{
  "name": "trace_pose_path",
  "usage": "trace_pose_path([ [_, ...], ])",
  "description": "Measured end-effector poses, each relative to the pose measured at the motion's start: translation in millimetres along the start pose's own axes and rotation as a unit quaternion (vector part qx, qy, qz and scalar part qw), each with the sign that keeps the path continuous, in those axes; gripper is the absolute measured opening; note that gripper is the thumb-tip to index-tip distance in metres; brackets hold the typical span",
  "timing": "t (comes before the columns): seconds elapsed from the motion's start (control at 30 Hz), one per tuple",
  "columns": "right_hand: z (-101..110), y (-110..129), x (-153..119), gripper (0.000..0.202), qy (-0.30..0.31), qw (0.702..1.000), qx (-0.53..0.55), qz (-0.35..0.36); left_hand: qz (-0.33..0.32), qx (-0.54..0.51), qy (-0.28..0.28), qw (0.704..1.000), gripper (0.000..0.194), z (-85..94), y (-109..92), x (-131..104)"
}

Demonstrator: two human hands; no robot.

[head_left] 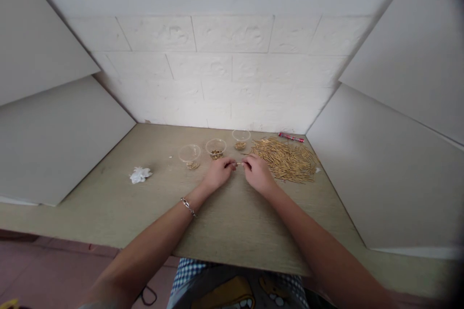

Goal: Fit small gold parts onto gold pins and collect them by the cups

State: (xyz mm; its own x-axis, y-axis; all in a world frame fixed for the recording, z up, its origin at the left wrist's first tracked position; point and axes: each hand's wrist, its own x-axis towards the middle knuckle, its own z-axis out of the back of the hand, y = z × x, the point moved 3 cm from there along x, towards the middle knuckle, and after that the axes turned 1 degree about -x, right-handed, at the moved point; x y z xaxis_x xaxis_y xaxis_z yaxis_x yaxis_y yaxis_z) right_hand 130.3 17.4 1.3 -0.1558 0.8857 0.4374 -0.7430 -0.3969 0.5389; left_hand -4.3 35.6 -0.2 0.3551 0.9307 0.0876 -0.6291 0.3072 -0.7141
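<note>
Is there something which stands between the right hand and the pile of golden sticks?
Nothing visible stands between them. The right hand is beside the pile of golden sticks, at its near left edge; the closest cup stands left of this path.

Gold-coloured piece between fingers (too small for detail)

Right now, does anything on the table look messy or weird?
A crumpled white wad, maybe tissue, sits alone on the left of the table, like litter. The thin gold sticks lie heaped loose on the right, while small pieces sit in clear tubs, but that may be on purpose.
</note>
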Motion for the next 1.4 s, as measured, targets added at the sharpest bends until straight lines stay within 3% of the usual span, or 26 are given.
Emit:
trace_pose_path([
  [0.23, 3.1, -3.6, 2.0, 0.015, 0.043, 0.999, 0.018, 0.01, -0.008, 0.002, 0.017, 1.0, 0.02, -0.2, -1.4, -1.5],
  [0.53, -0.3, -1.2, -0.1, 0.015, -0.009, 1.0, 0.025, -0.017, 0.015, -0.028, 0.021, 0.999, 0.02, 2.2, -1.9, 0.5],
  [0.9, 3.8, 3.0, 0.2, 0.015, 0.026, 1.0, 0.014, 0.004, -0.004, -0.046, 0.038, 0.998, 0.021, -0.2, -1.7, -0.4],
  [1.4, -3.4, -0.6, -1.0, 0.017, 0.005, 1.0, 0.022, -0.002, -0.003, -0.014, 0.009, 1.0, 0.02, -0.7, -0.6, -0.3],
])
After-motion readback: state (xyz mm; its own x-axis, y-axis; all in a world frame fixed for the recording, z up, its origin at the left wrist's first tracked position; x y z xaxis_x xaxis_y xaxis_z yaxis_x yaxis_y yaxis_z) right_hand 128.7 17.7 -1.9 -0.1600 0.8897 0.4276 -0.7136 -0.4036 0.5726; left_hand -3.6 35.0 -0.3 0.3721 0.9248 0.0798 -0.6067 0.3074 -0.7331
